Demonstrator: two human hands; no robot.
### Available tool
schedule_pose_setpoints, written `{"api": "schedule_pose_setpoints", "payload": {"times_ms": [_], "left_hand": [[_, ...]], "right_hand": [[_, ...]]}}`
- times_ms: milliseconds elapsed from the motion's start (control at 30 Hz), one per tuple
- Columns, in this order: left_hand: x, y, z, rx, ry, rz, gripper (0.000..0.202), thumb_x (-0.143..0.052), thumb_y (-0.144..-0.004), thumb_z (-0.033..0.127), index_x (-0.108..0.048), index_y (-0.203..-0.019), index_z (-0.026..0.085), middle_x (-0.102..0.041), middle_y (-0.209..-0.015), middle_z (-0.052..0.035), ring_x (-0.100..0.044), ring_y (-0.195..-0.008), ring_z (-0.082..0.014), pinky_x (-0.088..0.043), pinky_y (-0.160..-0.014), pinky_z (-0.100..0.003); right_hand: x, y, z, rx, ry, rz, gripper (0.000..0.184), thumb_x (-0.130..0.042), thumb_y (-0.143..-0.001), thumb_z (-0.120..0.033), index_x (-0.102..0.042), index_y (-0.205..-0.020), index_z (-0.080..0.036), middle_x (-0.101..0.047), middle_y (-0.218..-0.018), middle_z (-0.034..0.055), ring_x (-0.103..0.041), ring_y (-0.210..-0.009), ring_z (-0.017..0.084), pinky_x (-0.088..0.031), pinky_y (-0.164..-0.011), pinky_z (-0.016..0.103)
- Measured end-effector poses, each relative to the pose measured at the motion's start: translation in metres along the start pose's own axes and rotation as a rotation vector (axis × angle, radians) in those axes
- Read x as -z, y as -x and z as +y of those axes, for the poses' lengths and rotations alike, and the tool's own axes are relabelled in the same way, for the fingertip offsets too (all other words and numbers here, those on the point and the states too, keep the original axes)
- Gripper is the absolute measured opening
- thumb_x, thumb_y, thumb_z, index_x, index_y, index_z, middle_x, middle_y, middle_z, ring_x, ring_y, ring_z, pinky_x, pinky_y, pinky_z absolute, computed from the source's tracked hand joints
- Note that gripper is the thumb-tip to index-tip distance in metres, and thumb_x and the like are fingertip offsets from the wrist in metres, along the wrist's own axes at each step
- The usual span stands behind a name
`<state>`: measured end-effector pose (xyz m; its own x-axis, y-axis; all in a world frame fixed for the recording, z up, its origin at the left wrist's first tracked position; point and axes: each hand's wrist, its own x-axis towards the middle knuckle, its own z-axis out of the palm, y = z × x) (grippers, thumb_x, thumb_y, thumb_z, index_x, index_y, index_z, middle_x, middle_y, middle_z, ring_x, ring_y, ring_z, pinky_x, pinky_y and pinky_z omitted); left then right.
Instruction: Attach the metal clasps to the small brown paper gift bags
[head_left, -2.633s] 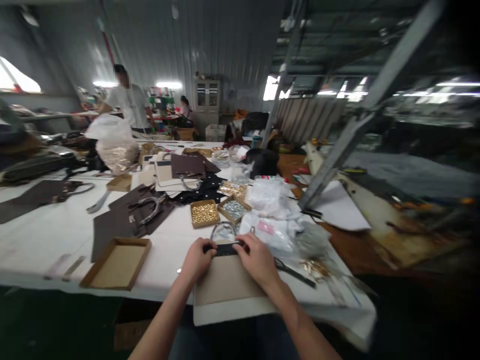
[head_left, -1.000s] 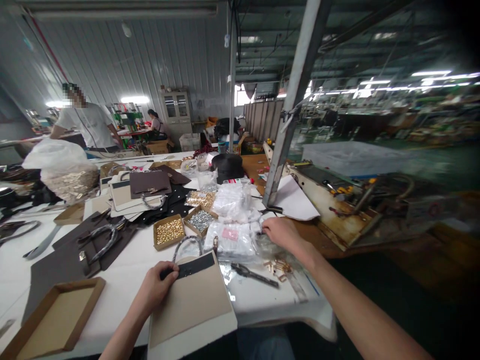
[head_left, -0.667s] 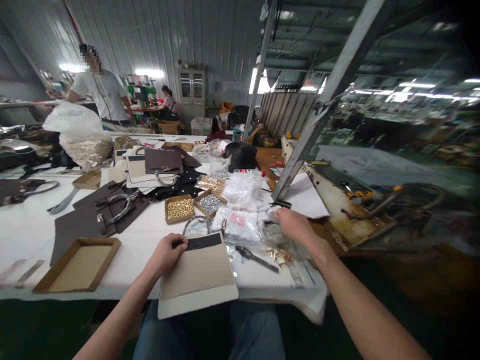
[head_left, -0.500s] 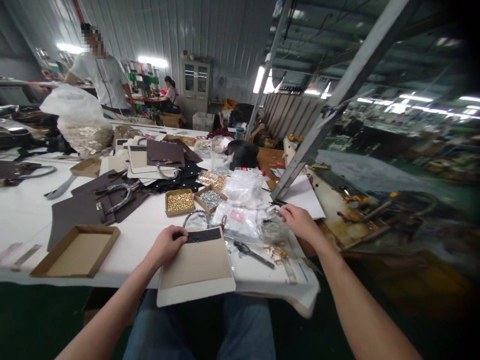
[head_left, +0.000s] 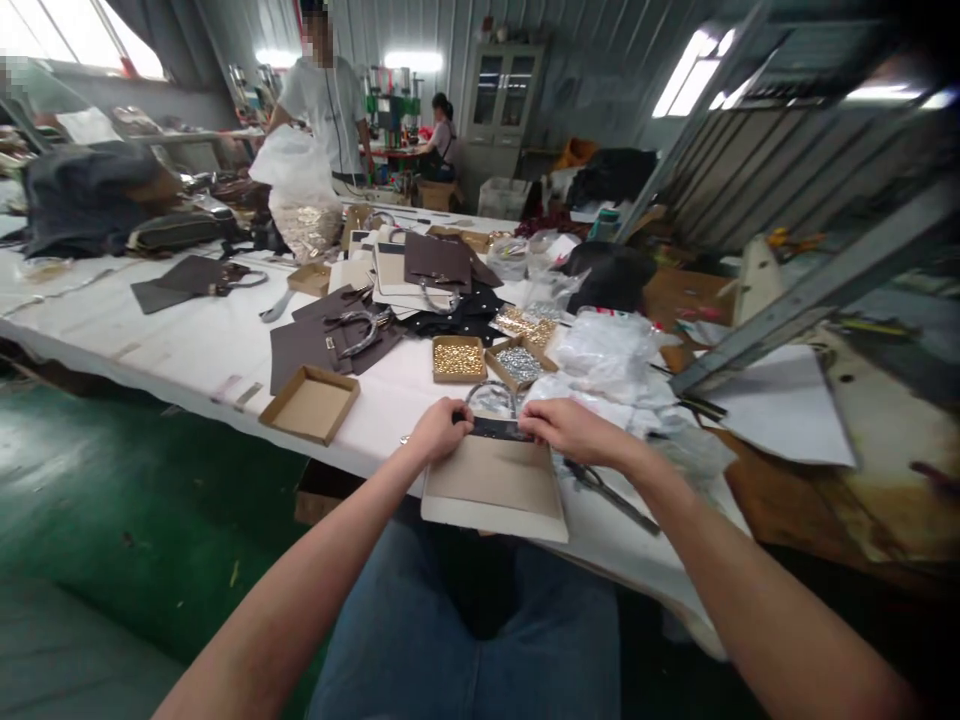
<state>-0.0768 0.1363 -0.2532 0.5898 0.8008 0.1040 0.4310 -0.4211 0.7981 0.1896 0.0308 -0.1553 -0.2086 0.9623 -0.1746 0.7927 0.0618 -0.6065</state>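
Observation:
A beige bag panel (head_left: 491,480) with a dark strip along its top lies at the table's front edge, its lower part over my lap. A curved handle (head_left: 491,392), apparently wrapped in clear plastic, rises behind the strip. My left hand (head_left: 444,428) is closed on the panel's upper left corner, thumb and fingers pinching the strip's end. At the upper right corner, my right hand (head_left: 559,425) has its fingertips pressed together against the strip; anything small between them is hidden. A dark, long-handled tool (head_left: 611,495), perhaps pliers, lies just right of the panel.
Behind the panel stand a box of gold fittings (head_left: 458,358) and a box of silver fittings (head_left: 517,364). Plastic bags (head_left: 607,350) lie right, near a slanted metal post (head_left: 795,290). Brown bag pieces (head_left: 315,345) and a shallow cardboard box (head_left: 310,405) sit left. People work beyond.
My right hand has come left from the plastic bags to the panel's upper right corner. My left hand keeps its hold on the panel. The camera view has swung left.

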Motion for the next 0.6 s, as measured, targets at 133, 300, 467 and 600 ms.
{"api": "schedule_pose_setpoints", "payload": {"times_ms": [133,300,467,600], "left_hand": [[0.000,0.001,-0.002,0.019,-0.010,0.014,0.012,-0.075,-0.088,0.018,-0.083,-0.095,0.023,-0.082,-0.108,-0.0075,-0.074,-0.107,-0.0278,-0.058,-0.103,-0.037],[0.000,0.001,-0.004,0.045,0.005,0.008,0.012,-0.076,-0.088,0.020,-0.083,-0.097,0.023,-0.081,-0.113,-0.0083,-0.074,-0.111,-0.0285,-0.057,-0.106,-0.038],[-0.001,0.000,-0.006,0.050,0.015,0.001,0.012,-0.076,-0.089,0.021,-0.084,-0.098,0.023,-0.081,-0.113,-0.0091,-0.073,-0.112,-0.0291,-0.057,-0.107,-0.039],[-0.001,0.001,-0.006,0.055,0.029,-0.001,0.013,-0.075,-0.089,0.020,-0.084,-0.098,0.022,-0.080,-0.114,-0.0094,-0.073,-0.112,-0.0287,-0.057,-0.108,-0.039]], "right_hand": [[-0.021,-0.043,-0.004,-0.011,0.068,-0.105,0.025,-0.061,-0.105,-0.038,-0.073,-0.091,-0.022,-0.078,-0.088,0.0063,-0.066,-0.080,0.023,-0.043,-0.075,0.033],[-0.028,-0.061,0.001,-0.021,0.182,-0.170,0.021,-0.063,-0.104,-0.032,-0.075,-0.092,-0.021,-0.080,-0.089,0.0066,-0.066,-0.080,0.023,-0.041,-0.072,0.033],[-0.035,-0.065,0.003,-0.009,0.232,-0.115,0.019,-0.065,-0.103,-0.028,-0.077,-0.090,-0.023,-0.081,-0.090,0.0080,-0.068,-0.081,0.024,-0.042,-0.073,0.035],[-0.044,-0.064,0.004,-0.006,0.292,-0.039,0.020,-0.066,-0.105,-0.031,-0.075,-0.089,-0.024,-0.080,-0.089,0.0099,-0.066,-0.079,0.024,-0.042,-0.072,0.035]]}}
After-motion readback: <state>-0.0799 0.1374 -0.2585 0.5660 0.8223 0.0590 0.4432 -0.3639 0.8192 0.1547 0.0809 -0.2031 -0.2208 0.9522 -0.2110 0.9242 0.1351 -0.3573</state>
